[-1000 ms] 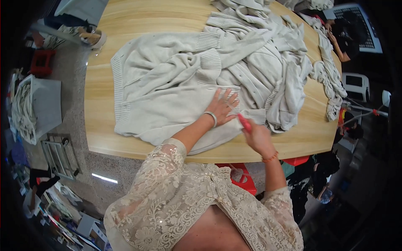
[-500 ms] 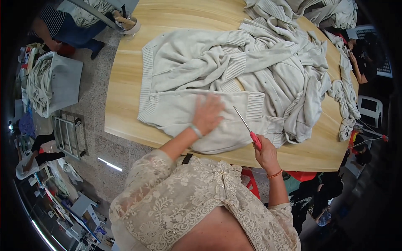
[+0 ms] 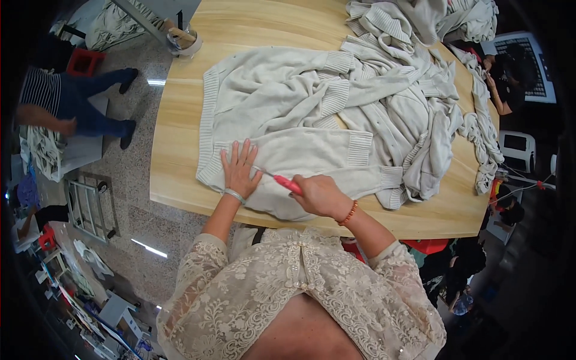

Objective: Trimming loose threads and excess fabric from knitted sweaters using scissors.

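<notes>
A light grey knitted sweater (image 3: 300,150) lies spread on the wooden table in front of me. My left hand (image 3: 240,171) rests flat on it near the ribbed hem, fingers spread and holding nothing. In my right hand (image 3: 321,195) is a hand tool with a pinkish-red handle (image 3: 288,183) and a slim metal shaft. The shaft points left toward my left thumb, low over the knit. Its tip is too small to make out, and I cannot tell whether it touches the fabric.
More light grey knitwear (image 3: 414,120) is heaped on the table (image 3: 174,132) to the right. A clear container (image 3: 185,42) stands at its far left corner. On the left, a person in jeans (image 3: 90,105) is beside a bin of knits; a metal trolley (image 3: 90,207) is nearer.
My left hand has slid left toward the hem. My right hand has brought the tool left and down over the sweater. The person at left has moved nearer.
</notes>
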Motion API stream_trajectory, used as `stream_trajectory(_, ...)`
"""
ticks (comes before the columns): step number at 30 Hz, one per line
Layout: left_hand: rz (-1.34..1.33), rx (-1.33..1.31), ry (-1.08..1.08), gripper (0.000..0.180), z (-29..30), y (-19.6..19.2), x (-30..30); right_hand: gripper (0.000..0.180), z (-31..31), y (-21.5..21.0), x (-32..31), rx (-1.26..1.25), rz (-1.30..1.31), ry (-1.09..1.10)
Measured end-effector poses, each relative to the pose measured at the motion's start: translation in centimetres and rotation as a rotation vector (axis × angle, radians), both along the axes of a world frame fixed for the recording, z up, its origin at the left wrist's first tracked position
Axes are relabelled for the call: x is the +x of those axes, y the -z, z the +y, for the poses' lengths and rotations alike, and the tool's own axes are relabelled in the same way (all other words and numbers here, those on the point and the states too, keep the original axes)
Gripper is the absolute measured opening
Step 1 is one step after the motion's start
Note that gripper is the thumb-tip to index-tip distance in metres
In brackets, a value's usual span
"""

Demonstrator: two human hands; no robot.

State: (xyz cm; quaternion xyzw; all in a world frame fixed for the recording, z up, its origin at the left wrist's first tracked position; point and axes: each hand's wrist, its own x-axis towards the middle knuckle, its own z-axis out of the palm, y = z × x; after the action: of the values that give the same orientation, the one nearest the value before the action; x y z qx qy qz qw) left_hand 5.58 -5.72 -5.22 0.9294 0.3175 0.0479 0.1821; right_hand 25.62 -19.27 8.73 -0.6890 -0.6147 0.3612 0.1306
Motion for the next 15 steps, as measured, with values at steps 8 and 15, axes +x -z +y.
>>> stream_trajectory(8, -0.639, -0.414, -0.299, 0.042, 1.1, 0.7, -4.1, 0.028, 0.8, 0.1, -0.5, -0.15, -0.003, -0.048)
stream_trajectory(15, -0.568, -0.584, -0.299, 0.042, 3.1, -0.7, -5.0, 0.019, -0.3, 2.4, 0.9, -0.125, -0.031, 0.249)
